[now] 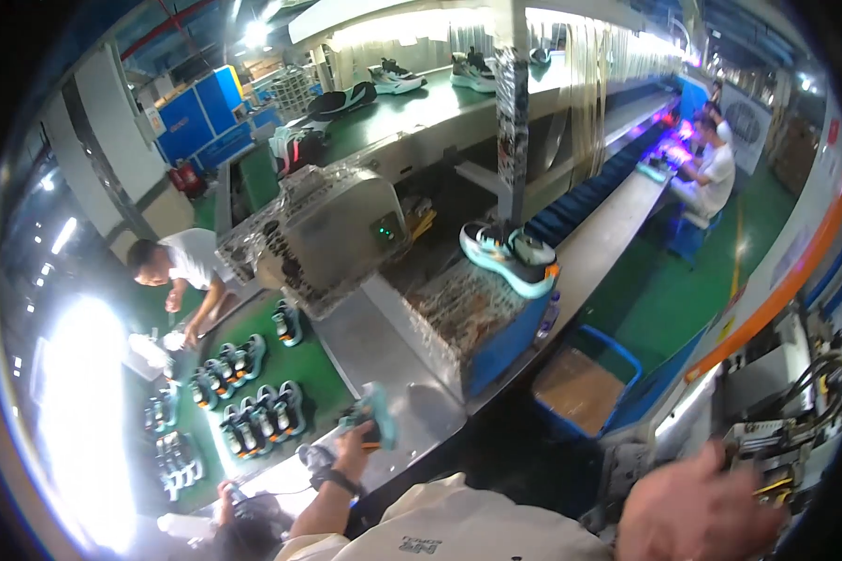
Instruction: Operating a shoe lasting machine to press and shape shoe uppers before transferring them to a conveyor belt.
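My left hand (351,453), with a dark band on its wrist, grips a sneaker (372,418) with a teal sole above the end of the metal table. Its fingers are wrapped round the shoe. A grey shoe-like thing (316,456) lies just left of that wrist. At the lower right, my right hand (702,510) is large and smeared by motion beside a machine (795,439) with cables; its fingers cannot be made out. Several sneakers (264,418) stand in rows on the green belt (323,360) to the left.
A pair of sneakers (510,257) sits on a worn blue-sided box (468,309) ahead. Left of it stands a tape-patched machine housing (337,243). A blue-framed cart (585,383) is at right. One co-worker (187,271) leans over the belt's far left; others sit along the far-right line.
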The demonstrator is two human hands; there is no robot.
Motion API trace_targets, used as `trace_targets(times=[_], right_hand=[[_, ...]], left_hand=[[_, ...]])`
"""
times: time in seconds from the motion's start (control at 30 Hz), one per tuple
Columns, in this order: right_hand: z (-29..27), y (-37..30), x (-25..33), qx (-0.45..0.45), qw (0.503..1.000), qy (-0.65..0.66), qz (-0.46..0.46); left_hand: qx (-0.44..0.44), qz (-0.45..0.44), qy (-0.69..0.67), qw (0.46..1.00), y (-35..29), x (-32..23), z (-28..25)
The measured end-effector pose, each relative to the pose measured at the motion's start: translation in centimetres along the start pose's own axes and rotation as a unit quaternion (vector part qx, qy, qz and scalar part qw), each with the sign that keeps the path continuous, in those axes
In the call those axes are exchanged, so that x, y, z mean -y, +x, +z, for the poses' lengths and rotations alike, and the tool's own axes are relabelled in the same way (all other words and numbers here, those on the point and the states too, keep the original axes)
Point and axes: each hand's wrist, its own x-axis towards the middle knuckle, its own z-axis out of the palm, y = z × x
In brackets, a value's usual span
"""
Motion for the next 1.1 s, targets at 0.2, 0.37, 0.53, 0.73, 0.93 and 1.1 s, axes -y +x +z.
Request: trace_targets(times=[0.2,0.37,0.53,0.73,0.93,1.1], right_hand=[[12.9,11.4,3.0,0.278,0.888,0.050,-0.363],[27.5,21.9,-0.8,0.307,0.882,-0.079,-0.349],[43.6,30.0,-3.4,0.318,0.772,-0.202,-0.511],[54.8,32.3,-3.8,0.393,0.740,-0.125,-0.531],[56.1,32.6,-5.2,0.324,0.753,-0.114,-0.561],[47.4,37.2,-5.0,0.194,0.898,-0.100,-0.381]], left_hand=[[-0.142,0.099,-0.080,0.982,12.0,-5.8,-7.8],[-0.252,0.250,0.151,0.922,22.2,-3.7,-10.7],[-0.331,0.153,0.331,0.870,23.6,-2.0,-9.4],[-0.336,0.181,0.381,0.842,22.6,-5.1,-7.9],[-0.364,0.108,0.334,0.863,23.6,-5.0,-7.2],[-0.313,0.261,0.388,0.826,24.3,-2.3,-11.0]])
